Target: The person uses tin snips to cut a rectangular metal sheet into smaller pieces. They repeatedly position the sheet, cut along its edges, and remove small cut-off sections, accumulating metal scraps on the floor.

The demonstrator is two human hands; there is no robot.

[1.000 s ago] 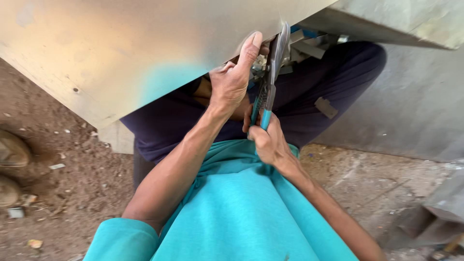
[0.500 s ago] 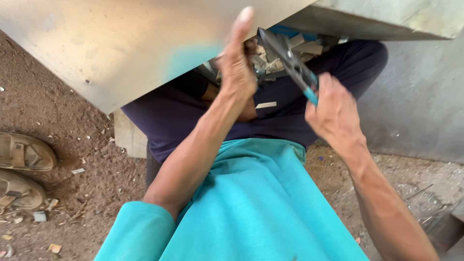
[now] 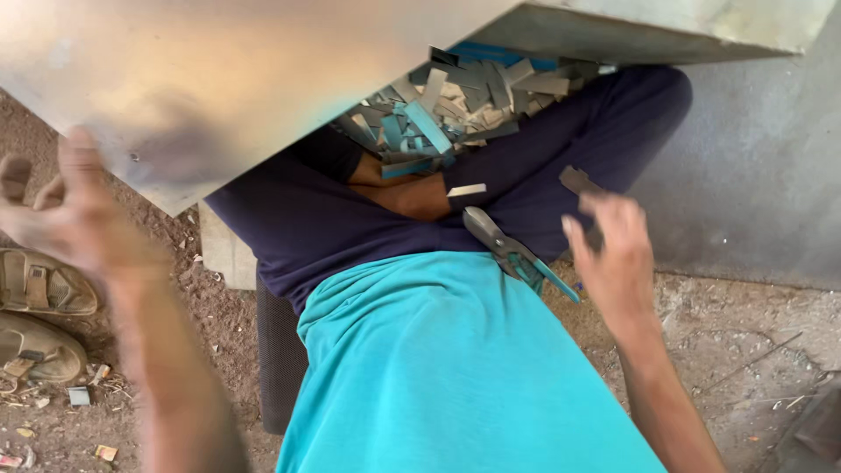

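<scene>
Snips with grey metal blades and blue handles (image 3: 517,252) lie loose on the lap, middle of the frame; they could slide off. The right hand (image 3: 613,254) pinches a small grey metal scrap (image 3: 578,180); its sharp edge could cut. The left hand (image 3: 61,206), blurred at far left, hangs loose and holds nothing; the big shiny metal sheet (image 3: 219,79) above could tip.

Turquoise shirt (image 3: 455,368), dark navy trousers (image 3: 350,236), bare forearms, no sleeves past the elbow
</scene>
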